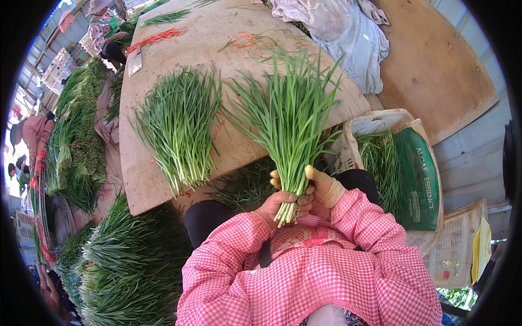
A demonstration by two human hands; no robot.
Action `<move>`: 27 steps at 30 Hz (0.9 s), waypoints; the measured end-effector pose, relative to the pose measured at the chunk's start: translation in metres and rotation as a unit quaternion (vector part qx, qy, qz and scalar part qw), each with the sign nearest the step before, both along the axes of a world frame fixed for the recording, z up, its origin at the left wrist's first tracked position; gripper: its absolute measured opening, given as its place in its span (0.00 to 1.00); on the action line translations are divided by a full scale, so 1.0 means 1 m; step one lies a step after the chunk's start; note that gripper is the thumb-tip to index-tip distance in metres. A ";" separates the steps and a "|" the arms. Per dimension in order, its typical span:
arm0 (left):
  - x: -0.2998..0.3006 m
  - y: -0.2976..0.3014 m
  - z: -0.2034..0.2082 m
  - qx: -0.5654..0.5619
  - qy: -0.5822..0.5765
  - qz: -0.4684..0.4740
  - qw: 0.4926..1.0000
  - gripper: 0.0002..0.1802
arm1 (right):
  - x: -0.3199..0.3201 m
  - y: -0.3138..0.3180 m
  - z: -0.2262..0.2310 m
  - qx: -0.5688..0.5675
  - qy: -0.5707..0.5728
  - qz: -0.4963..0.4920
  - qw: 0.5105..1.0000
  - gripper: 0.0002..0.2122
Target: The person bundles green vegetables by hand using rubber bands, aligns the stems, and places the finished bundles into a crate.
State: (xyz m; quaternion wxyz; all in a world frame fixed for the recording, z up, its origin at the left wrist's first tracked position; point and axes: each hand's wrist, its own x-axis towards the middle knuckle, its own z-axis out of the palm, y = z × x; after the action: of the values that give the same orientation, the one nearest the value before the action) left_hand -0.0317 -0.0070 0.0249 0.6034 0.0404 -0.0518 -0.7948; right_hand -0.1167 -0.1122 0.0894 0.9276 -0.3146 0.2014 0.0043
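Both my hands are closed round the pale stem ends of a bunch of garlic chives [296,133], held upright above my lap. My left hand [273,205] wraps the stems low down, near their cut ends. On the other side my right hand [322,187], with pale covers on its fingers, grips the same stems. The green leaves fan out over the edge of the wooden table [239,146]. Left of them, a loose pile of garlic chives [182,122] lies on the board, its stem ends toward me. A red tie [219,125] shows beside that pile.
Red ties [156,39] lie at the table's far left. Cloths [348,43] cover its far right. A white crate [353,146] with greens and a green sack [416,179] stands at right. Large chive heaps [128,266] fill the left. Another person [106,32] sits beyond.
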 end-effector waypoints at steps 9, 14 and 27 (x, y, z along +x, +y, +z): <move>0.007 -0.006 -0.040 0.043 -0.164 0.024 0.985 0.33 | 0.015 -0.027 -0.041 -0.301 0.053 -0.073 0.949 0.29; -0.012 -0.003 -0.059 0.154 -0.174 0.059 0.971 0.28 | 0.018 -0.021 -0.107 -0.386 0.140 -0.071 0.909 0.38; 0.004 0.009 -0.042 0.121 -0.093 0.129 0.980 0.28 | -0.001 -0.032 -0.066 -0.159 0.067 0.023 0.985 0.23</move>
State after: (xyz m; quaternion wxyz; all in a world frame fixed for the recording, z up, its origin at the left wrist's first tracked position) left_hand -0.0281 0.0022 -0.0171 0.6838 0.1927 -0.0055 -0.7037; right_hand -0.1180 -0.1445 0.0235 0.8498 -0.4616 0.2541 0.0151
